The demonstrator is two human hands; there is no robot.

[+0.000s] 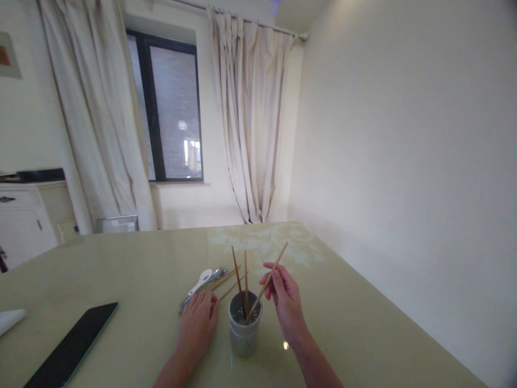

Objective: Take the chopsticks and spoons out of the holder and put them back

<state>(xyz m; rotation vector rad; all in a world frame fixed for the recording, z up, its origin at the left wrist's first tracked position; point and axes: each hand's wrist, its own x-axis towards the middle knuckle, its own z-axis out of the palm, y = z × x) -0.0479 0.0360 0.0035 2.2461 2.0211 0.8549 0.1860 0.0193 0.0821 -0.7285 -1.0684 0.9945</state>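
Glossy table (343, 323) set in a pale room, curtained window at upper left of frame. Cup (244, 328) at lower centre, two chopsticks (241, 280) stood inside. Third chopstick (266, 283) pinched by closed fingers of right hand (285, 302), tip lowered into cup: loading judged in hand. Left hand (197, 326) laid flat, nothing gripped, fingertips at cutlery (205, 284) lying just left of cup. Release of the stick is called for. Phone (70, 345) at lower left.

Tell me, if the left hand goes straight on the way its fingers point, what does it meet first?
The left hand points away across the table, toward the spoons lying just beyond its fingertips. It would probably meet those first; it may already touch them.
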